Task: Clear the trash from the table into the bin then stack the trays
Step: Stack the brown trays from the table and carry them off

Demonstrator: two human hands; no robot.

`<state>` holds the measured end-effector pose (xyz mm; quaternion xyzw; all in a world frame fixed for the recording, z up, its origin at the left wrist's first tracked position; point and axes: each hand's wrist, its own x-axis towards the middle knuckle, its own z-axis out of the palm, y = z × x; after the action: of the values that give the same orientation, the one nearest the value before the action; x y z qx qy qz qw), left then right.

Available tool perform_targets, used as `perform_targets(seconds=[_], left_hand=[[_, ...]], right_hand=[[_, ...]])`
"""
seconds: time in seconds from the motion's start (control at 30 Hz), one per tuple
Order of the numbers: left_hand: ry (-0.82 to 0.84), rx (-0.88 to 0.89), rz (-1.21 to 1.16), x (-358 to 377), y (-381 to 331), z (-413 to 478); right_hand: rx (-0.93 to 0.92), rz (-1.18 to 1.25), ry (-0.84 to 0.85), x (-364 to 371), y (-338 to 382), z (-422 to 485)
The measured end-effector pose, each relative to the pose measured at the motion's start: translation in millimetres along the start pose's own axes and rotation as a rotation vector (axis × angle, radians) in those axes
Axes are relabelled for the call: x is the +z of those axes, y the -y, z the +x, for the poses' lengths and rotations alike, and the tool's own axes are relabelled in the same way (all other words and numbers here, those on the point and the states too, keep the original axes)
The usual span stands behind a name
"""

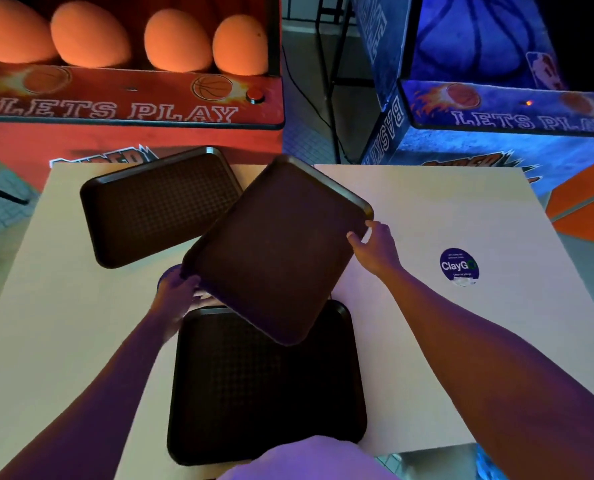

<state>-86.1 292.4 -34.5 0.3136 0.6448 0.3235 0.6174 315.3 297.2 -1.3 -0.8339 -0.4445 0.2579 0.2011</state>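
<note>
Three dark brown trays are in view on a pale table (427, 209). I hold the middle tray (278, 251) in the air, tilted and turned diagonally, with my left hand (179, 289) gripping its near-left edge and my right hand (375, 239) gripping its right edge. It hangs above the far end of a second tray (264, 393) that lies flat at the table's near edge. The third tray (157, 206) lies flat at the far left, partly covered by the held one. No trash or bin is visible.
A round blue ClayGo sticker (458, 266) is on the table's right part. Behind the table stand an orange basketball arcade machine (125, 109) with several orange balls and a blue one (496, 119). Tiled floor shows at both sides.
</note>
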Motion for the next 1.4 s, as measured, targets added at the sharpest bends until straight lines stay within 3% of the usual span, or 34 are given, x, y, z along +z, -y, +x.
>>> perform_targets(seconds=[0.17,0.33,0.6,0.77,1.03,1.23,1.4], left_hand=[[0.133,0.093,0.104,-60.8,-17.9,-13.9],[0.205,0.105,0.233,-97.5,-22.9,-17.6],[-0.003,0.130,0.164,-103.2,-0.7,-4.0],[-0.025,0.104,0.130,-99.2,15.1,6.6],[-0.023,0.058,0.292,-95.5,43.6,-21.2],[-0.026,0.119,0.672,-100.5,79.5,-74.8],[-0.012,0.150,0.659,-91.4,115.6,-117.6]], right_hand=[[-0.063,-0.085,-0.111,-3.5,9.8,1.4],[-0.046,-0.051,0.063,13.4,19.5,-16.4],[0.072,-0.072,0.104,45.1,4.5,-80.7],[0.176,-0.066,0.062,57.7,-17.3,-126.2],[0.264,-0.066,0.059,67.4,-48.9,-185.5],[0.239,-0.084,0.084,68.4,-79.3,-215.5],[0.201,-0.101,0.118,56.8,-114.5,-236.2]])
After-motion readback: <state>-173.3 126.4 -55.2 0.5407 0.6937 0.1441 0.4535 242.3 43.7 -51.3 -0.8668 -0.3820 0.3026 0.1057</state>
